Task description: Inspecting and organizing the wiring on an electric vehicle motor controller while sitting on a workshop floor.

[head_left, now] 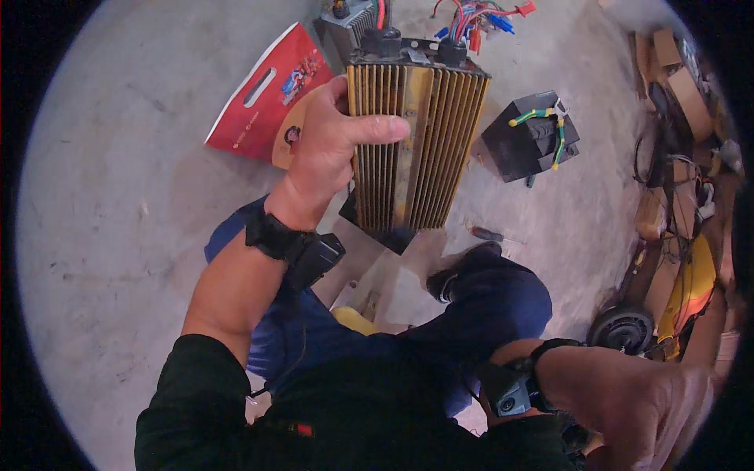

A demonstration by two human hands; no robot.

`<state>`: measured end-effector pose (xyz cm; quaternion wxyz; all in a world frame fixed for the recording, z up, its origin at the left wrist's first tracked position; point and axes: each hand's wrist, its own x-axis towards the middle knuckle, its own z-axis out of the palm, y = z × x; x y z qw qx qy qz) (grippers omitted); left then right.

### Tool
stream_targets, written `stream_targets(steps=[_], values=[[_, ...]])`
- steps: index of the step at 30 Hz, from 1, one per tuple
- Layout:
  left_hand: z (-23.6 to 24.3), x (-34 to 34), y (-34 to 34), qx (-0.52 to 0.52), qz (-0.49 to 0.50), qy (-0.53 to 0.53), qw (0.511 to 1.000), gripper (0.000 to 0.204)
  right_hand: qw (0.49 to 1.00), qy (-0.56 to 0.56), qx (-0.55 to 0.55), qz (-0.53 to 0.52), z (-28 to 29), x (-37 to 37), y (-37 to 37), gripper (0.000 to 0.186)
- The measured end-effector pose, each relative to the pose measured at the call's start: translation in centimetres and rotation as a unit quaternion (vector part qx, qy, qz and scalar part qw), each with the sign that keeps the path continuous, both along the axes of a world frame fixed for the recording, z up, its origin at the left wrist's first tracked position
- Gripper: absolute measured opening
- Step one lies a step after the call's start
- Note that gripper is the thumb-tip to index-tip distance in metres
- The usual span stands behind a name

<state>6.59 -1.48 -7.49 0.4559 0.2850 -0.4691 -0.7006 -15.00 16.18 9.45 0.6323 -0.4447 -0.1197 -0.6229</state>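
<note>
My left hand (326, 145) is closed on the left side of a finned metal controller box (428, 149), its thumb lying across the front fins. The box is upright, yellowish-brown, with black cable glands at its top end and a red wire coming out there. Low at the right edge, my right hand (648, 400) is away from the box. Its fingers curl down and press together; whatever they may hold is hidden. Both wrists wear black straps with small devices.
A red printed carry bag (267, 98) lies left of the box, beside another finned grey unit (345, 35). Bundled coloured wires (479, 20) lie behind. Green-and-yellow pliers (554, 125) rest on a black block (522, 145). A screwdriver (488, 235) lies nearer; cardboard and a wheel (622, 328) line the right.
</note>
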Motion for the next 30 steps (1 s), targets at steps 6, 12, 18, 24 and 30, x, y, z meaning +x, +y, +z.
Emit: stream_targets(steps=[6,12,18,24,30], values=[[-0.2,0.4,0.1,-0.008,0.006,-0.010,1.000,0.052,0.996,0.018,0.031,-0.084,0.9,0.4,0.5,0.043],[-0.8,-0.1,-0.3,-0.034,0.034,-0.049,0.998,0.066,0.984,-0.078,-0.147,-0.060,-1.8,1.5,-2.3,0.043],[-0.3,0.7,-0.3,-0.093,0.027,-0.174,0.980,0.082,0.960,0.030,0.165,-0.225,-5.2,-1.0,-6.1,0.041],[-2.0,0.0,-0.1,-0.157,0.004,-0.183,0.971,0.084,0.772,0.406,0.283,-0.398,-14.6,-4.3,-10.7,0.042],[-0.9,-0.2,0.6,-0.104,-0.023,-0.137,0.985,0.089,0.749,0.462,0.264,-0.395,-15.6,-1.8,-10.1,0.055]])
